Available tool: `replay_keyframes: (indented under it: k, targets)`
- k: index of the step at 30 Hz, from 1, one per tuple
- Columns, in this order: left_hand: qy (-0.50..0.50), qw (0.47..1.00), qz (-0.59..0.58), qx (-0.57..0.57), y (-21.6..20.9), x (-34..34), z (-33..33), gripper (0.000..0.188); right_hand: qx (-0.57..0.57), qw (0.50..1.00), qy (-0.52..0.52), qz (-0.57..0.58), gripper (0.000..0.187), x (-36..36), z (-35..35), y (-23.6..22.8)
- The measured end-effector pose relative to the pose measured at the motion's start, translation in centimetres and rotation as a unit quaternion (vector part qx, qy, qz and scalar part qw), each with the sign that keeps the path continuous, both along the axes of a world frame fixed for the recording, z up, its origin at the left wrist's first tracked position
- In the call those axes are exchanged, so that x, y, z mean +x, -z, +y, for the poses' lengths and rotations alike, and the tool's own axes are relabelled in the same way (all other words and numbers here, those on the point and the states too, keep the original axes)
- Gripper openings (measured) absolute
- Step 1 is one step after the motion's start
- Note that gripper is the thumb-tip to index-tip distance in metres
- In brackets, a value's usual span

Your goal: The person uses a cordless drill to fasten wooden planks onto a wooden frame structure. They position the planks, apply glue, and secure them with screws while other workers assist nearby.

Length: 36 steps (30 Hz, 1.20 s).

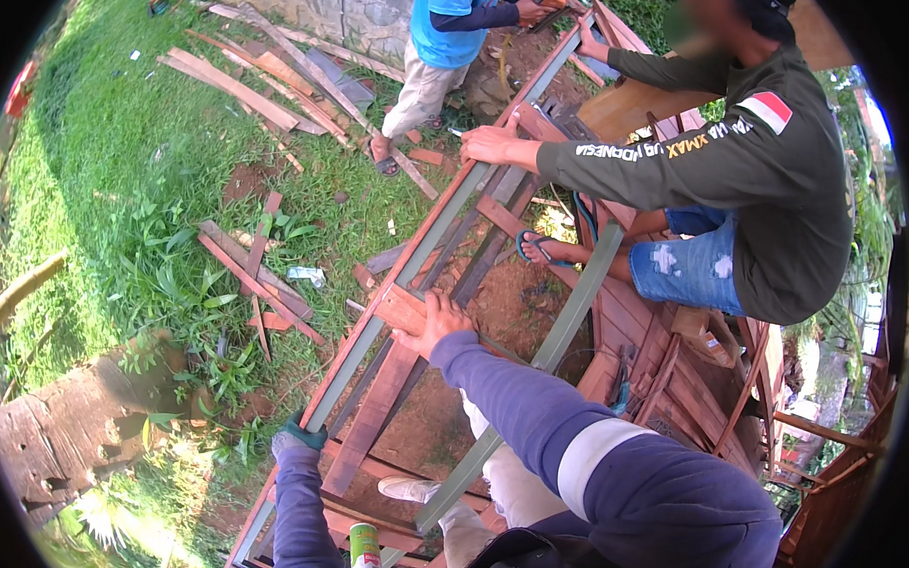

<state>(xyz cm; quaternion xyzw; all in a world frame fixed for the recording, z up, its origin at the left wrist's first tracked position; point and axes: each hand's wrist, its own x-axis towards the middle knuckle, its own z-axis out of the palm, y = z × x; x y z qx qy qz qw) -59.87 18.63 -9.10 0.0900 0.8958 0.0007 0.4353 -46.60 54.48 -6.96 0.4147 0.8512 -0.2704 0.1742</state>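
Green grass [108,182] spread over the left of the view. Across its right side a long beam [445,224], grey along the middle and edged in reddish wood, slanted from upper right to lower left; to its right a grey-green crosspiece [582,293] ran at a similar slant. A co-worker in a dark long-sleeved top [768,185] sat at the upper right, one hand [494,143] laid on the beam. Another person in a light blue shirt [445,38] stood beyond, and a thick log [89,421] lay at the lower left.

The person's right arm, in a purple-blue sleeve with a white band, reached up and left over the crosspiece. The left forearm rose nearly straight from the lower edge. The right hand [438,326] came down on the beam, thumb and fingers closed about the end of a small wooden block [399,307], which sat on the beam. The left hand [307,431], in a dark green glove, rested at the beam nearer the body; its fingers were too hidden to tell whether they gripped. A green-and-white can [365,551] showed beside the left sleeve.
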Motion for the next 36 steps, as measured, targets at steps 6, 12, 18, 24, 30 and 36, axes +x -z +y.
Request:
replay_keyframes:
  k: [6,12,18,24,30,36]
  targets:
    - [0.013,1.0,0.0,0.0,-0.5,-0.1,0.3,0.077,-0.002,1.0,0.006,0.003,0.098,0.0,0.0,-0.1]
    - [0.01,1.0,-0.001,-0.008,-0.7,-0.1,0.5,0.078,-0.005,1.0,0.007,0.001,0.099,-0.2,0.0,-0.4]
    - [0.006,1.0,-0.01,-0.009,-0.4,-0.1,0.3,0.083,-0.015,1.0,0.008,-0.008,0.1,-0.1,0.1,-0.3]
    - [0.01,1.0,0.009,0.001,-0.2,0.1,0.1,0.078,0.056,0.998,-0.009,0.008,0.102,0.1,-0.3,0.6]
    - [-0.004,0.999,0.027,0.021,0.4,0.6,-0.3,0.076,0.046,0.999,-0.005,0.018,0.101,0.4,-0.5,1.1]
    - [0.003,0.999,0.035,0.022,0.1,0.4,0.1,0.075,0.035,0.999,-0.005,0.031,0.099,0.4,-0.4,1.2]
